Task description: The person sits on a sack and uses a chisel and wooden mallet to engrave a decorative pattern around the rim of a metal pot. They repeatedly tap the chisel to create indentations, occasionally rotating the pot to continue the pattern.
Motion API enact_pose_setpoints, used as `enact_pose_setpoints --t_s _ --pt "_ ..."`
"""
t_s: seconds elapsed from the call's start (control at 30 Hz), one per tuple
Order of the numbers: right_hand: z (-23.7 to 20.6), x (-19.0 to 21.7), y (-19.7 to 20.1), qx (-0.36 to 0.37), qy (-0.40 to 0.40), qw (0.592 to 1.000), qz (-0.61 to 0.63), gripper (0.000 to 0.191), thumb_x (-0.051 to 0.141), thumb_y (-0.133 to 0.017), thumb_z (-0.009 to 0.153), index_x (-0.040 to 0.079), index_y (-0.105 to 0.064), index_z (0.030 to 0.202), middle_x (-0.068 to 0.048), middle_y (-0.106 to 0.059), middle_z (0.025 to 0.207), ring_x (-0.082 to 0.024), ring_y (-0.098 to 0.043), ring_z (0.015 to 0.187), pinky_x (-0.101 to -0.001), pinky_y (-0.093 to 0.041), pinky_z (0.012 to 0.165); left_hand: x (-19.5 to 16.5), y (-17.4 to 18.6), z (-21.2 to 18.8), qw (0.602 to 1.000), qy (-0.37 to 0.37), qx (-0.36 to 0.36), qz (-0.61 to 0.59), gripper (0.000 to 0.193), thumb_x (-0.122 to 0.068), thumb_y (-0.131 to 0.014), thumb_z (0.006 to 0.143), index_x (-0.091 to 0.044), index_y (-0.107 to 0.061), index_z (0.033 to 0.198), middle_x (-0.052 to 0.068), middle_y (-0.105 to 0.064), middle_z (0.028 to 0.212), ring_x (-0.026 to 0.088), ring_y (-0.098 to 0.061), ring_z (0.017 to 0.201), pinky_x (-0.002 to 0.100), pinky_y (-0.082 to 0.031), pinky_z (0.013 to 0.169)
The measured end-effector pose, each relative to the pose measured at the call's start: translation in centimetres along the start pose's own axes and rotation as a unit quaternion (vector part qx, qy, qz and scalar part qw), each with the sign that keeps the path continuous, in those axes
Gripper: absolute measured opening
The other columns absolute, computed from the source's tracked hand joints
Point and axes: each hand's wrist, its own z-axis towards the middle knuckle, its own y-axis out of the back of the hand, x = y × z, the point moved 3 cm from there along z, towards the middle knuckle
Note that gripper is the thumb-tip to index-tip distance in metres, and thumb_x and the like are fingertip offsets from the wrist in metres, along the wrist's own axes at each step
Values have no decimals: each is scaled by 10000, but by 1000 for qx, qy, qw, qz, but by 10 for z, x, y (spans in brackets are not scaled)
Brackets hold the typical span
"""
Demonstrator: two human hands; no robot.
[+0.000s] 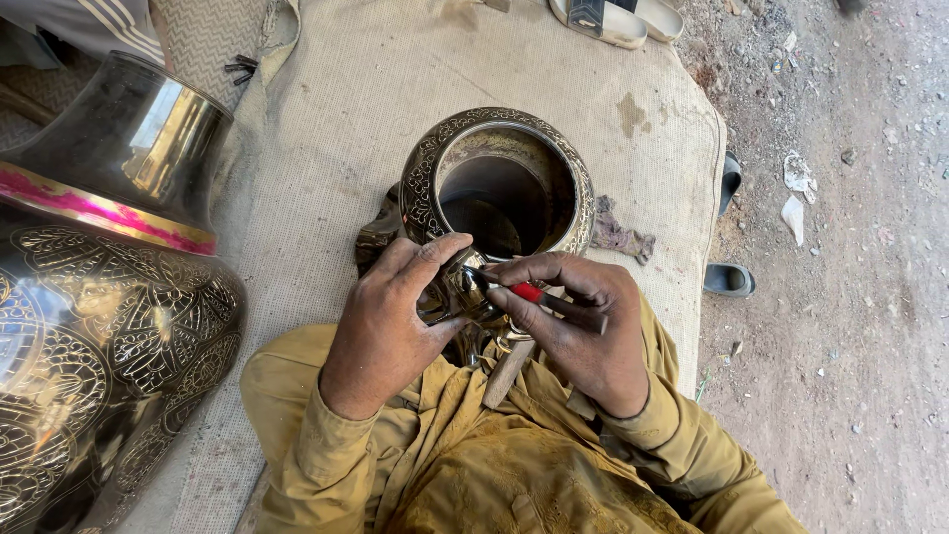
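Two hands meet at the near rim of an engraved brass vase (499,183), which lies with its open mouth facing up toward the camera on a pale woven mat (326,148). The left hand (390,321) is curled around the vase's neck just below the rim, thumb and fingers closed on the metal. The right hand (578,326) is closed on a thin tool with a red band (529,293), held like a pen, its tip touching the brass beside the left thumb. A wooden handle (507,371) shows under the hands, against the mustard-yellow sleeves; what it belongs to cannot be told.

At the left stands a much larger engraved vase (109,326) with a pink and gold band around its shoulder, close to the left elbow. A small dark scrap (621,235) lies on the mat just right of the vase in hand. At the far edge of the mat rest pale sandals (618,18), and a dark sandal (729,280) lies on the dirt ground (850,297) to the right.
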Motion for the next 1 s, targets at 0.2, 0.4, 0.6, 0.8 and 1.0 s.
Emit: enact_pose_setpoints --t_s 0.2,0.4,0.6,0.8,1.0 --pt "-1 1 -3 -27 36 998 -38 132 -20 -782 894 -30 -742 1019 -106 -780 1023 -109 -752 927 -255 -641 812 4 -3 0 999 38 28 9 766 -122 -910 700 -140 -573 1387 104 -628 1069 248 -706 953 371 -601 806" --pt "-1 -6 -8 -60 32 998 12 134 -22 -764 926 -49 -735 1054 -102 -776 1020 -93 -729 912 -239 -619 808 2 -1 0 1000 12 5 -2 773 -103 -909 696 -131 -571 1390 111 -637 1124 260 -712 999 363 -610 837" --pt "-1 -10 -8 -67 13 998 -6 124 -5 -783 918 -40 -736 1027 -94 -785 972 -78 -710 852 -219 -591 751 3 0 0 1000 17 7 -9 776 -99 -912 675 -133 -591 1381 111 -650 1112 253 -721 961 353 -611 815" --pt "7 -4 0 10 74 994 -82 114 28 -809 888 -2 -761 987 -82 -789 937 -74 -736 814 -217 -586 707 4 2 0 999 31 13 -11 788 -88 -904 660 -133 -594 1382 117 -664 1099 256 -722 944 350 -611 771" --pt "14 -3 6 74 74 992 -64 104 50 -786 908 14 -765 1003 -83 -804 943 -96 -747 792 -225 -593 692 5 4 1 1000 6 9 -8 764 -102 -910 681 -128 -598 1377 120 -676 1141 256 -726 1000 343 -617 820"
